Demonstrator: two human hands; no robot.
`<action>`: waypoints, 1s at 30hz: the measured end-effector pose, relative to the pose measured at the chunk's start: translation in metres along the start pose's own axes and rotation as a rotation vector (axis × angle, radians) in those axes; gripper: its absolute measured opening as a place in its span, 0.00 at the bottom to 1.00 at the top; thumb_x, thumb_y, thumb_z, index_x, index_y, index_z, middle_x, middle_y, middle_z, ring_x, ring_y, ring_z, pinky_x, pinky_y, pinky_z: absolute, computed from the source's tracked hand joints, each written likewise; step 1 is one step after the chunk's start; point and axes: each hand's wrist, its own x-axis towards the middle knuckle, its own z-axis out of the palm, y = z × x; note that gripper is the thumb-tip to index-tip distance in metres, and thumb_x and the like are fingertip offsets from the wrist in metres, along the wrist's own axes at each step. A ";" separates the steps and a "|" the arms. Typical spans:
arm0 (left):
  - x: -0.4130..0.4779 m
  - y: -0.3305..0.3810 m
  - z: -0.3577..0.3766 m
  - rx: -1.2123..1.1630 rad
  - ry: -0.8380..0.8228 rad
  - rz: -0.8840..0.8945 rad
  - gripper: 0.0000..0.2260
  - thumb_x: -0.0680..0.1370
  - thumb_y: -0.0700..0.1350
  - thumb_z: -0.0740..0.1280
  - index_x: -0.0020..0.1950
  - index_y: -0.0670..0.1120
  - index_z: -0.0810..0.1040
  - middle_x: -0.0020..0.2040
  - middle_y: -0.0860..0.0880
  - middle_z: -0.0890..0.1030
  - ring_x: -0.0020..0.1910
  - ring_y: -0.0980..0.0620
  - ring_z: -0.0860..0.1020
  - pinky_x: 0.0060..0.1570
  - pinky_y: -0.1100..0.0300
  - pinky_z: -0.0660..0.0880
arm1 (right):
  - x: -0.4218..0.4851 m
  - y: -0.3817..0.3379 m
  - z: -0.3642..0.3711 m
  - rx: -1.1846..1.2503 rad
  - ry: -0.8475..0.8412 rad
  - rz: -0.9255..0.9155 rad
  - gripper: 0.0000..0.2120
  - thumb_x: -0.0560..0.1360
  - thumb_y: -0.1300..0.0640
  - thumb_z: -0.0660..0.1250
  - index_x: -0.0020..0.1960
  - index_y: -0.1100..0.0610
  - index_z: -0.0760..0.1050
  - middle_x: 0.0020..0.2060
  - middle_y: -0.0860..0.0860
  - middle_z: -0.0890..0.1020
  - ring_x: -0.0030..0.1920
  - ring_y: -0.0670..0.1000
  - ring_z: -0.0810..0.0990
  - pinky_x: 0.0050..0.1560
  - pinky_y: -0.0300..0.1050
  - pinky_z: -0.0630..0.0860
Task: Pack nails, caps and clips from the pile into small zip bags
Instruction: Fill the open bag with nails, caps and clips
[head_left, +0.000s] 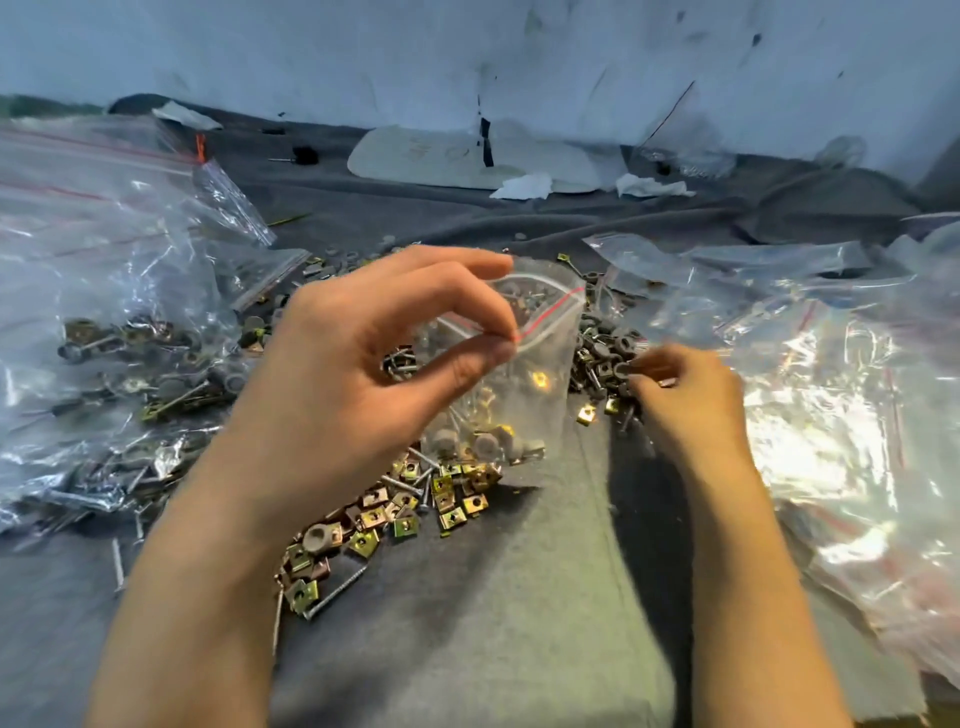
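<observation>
Our left hand (363, 358) pinching a small clear red-striped zip bag (524, 374), our blurred right hand (691, 395) on the loose pile of clips, caps and nails (602, 353)

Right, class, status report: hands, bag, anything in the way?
Left hand pinches small bag open, partly filled. Right hand at the pile, grip blurred. Nothing in the way.

I hold one small clear plastic zip bag with a red stripe (524, 364) in my left hand (363, 358). Through its wall I count at least two round grey plastic caps (485, 444). The square brass-coloured metal clips (405, 525) lying loose number well over twenty, and the long silver nails (337, 592) among them at least five. I count two crumpled white paper scraps (522, 187) at the back.
</observation>
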 end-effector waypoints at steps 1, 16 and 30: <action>0.000 0.000 -0.001 -0.001 0.005 -0.002 0.07 0.74 0.50 0.67 0.50 0.53 0.80 0.62 0.53 0.79 0.63 0.53 0.78 0.64 0.52 0.74 | 0.001 0.003 0.004 -0.053 -0.006 0.033 0.07 0.75 0.61 0.68 0.50 0.55 0.82 0.47 0.55 0.84 0.48 0.56 0.80 0.48 0.44 0.73; 0.000 0.002 -0.001 0.007 -0.003 -0.006 0.06 0.73 0.50 0.67 0.48 0.51 0.81 0.62 0.52 0.80 0.63 0.53 0.78 0.63 0.51 0.75 | -0.006 -0.016 -0.009 0.387 0.110 -0.002 0.08 0.72 0.66 0.70 0.43 0.54 0.77 0.42 0.55 0.83 0.41 0.51 0.80 0.47 0.48 0.79; 0.002 0.002 0.010 0.002 -0.035 0.025 0.07 0.75 0.47 0.67 0.49 0.47 0.81 0.61 0.50 0.80 0.63 0.53 0.77 0.64 0.49 0.74 | -0.029 -0.059 -0.044 0.800 0.217 -0.509 0.08 0.73 0.62 0.67 0.48 0.51 0.78 0.43 0.51 0.84 0.46 0.50 0.83 0.46 0.41 0.77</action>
